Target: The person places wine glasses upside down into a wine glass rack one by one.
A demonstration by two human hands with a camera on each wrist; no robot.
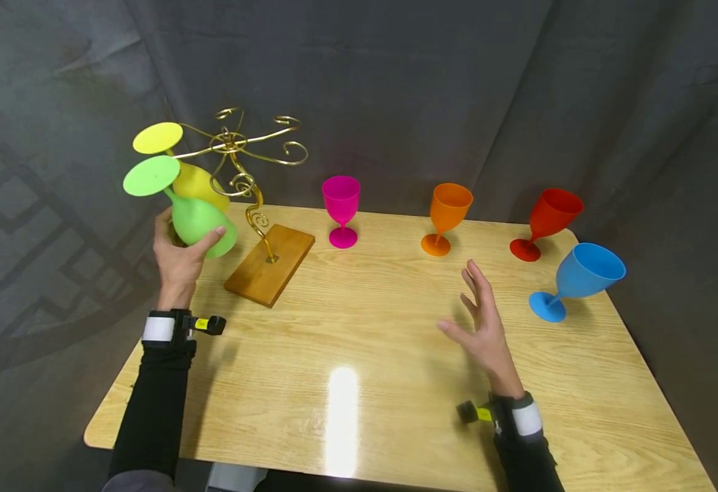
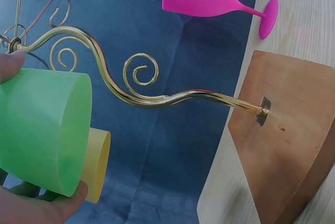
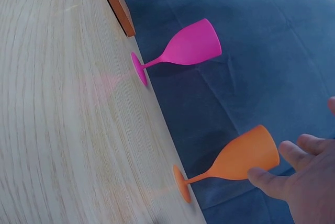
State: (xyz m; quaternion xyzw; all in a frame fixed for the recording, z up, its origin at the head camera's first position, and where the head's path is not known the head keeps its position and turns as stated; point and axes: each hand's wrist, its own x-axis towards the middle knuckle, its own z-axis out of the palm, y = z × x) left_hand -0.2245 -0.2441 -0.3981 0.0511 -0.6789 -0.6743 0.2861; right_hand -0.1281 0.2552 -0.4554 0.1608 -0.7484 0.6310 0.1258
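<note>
My left hand grips a green goblet by its bowl, upside down with its round foot up at the left of a gold metal rack. Just behind it a yellow goblet hangs foot up among the rack's curled arms. In the left wrist view thumb and fingers lie around the bowl of the green goblet. Over the table's right half my right hand is held with fingers apart and nothing in it. The orange goblet stands beyond that hand.
The rack rises from a wooden base. Along the table's far side stand a pink goblet and a red goblet, both upright. A blue goblet stands near the right edge. Dark cloth hangs behind.
</note>
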